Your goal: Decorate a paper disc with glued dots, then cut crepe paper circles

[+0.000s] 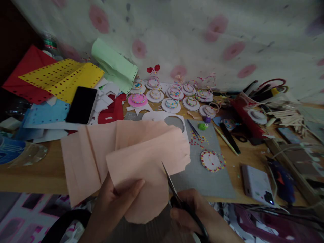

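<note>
My left hand pinches a folded sheet of peach crepe paper, thumb on top, near its lower edge. The paper spreads left across the wooden table. My right hand grips black-handled scissors. Their blades are slightly apart and point up into the paper's right edge. Just right of the paper lies a grey felt sheet with a white disc rimmed in coloured beads.
Several decorated round discs crowd the back of the table. A black phone rests on paper scraps beside yellow perforated sheets and green paper. A white device, a glue gun, wooden sticks and pens lie right.
</note>
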The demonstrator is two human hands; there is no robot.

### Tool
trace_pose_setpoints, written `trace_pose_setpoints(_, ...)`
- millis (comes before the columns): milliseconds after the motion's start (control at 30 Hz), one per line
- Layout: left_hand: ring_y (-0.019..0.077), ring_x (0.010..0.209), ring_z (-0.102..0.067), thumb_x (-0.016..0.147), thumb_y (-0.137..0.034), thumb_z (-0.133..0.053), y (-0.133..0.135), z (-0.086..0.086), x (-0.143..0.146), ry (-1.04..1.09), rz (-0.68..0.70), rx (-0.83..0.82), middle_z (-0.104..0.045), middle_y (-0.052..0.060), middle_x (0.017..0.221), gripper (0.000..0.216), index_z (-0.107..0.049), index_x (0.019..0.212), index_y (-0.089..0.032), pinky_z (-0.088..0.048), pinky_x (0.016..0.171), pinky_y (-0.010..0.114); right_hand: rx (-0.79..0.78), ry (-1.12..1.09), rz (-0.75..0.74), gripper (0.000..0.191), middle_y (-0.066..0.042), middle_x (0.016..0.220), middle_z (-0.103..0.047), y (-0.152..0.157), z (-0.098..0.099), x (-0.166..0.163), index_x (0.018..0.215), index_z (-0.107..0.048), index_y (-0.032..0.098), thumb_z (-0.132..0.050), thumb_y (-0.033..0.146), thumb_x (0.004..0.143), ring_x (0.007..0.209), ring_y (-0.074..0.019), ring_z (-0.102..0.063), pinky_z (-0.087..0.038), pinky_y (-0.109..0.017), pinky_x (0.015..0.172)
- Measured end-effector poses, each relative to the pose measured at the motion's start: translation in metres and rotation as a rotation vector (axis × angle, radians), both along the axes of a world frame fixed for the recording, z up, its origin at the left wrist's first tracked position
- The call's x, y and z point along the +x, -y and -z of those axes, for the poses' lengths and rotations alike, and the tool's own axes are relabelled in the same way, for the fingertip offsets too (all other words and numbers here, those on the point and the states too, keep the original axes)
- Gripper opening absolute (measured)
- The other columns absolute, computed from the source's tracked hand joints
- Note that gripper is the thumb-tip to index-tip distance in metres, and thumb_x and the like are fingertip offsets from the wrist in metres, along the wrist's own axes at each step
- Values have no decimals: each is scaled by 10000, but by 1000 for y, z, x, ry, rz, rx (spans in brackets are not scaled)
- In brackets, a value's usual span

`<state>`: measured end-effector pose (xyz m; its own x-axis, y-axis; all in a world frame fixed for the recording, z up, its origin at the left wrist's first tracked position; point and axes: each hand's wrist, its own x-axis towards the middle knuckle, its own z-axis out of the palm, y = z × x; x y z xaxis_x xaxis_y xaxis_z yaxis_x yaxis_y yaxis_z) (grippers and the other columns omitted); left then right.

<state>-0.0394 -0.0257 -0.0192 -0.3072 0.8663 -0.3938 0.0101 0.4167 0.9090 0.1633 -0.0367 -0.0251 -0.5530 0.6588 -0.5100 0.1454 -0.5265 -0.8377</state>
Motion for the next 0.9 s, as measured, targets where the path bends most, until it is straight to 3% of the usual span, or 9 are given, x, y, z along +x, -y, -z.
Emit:
trace_pose_setpoints(400,259,868,-738,608,-418,-822,3,1,2,15,-21,0,-777,45,937,460,-660,992,-221,-610,692,278,20,-18,-10,532,62,562,-367,-1,-2,2,637,-450,175,-595,663,794,500,-52,-275,-189,-211,441)
trace_pose_setpoints(900,266,925,-725,593,-412,-817,1,-2,-3,-30,-5,19,-772,37,978,488,-645,1014,-236,-602,754,292,-9,30,-48,561,71,543,-317,2,5,8,596,-434,174,-652,669,743,505,-50,-252,-169,-215,436)
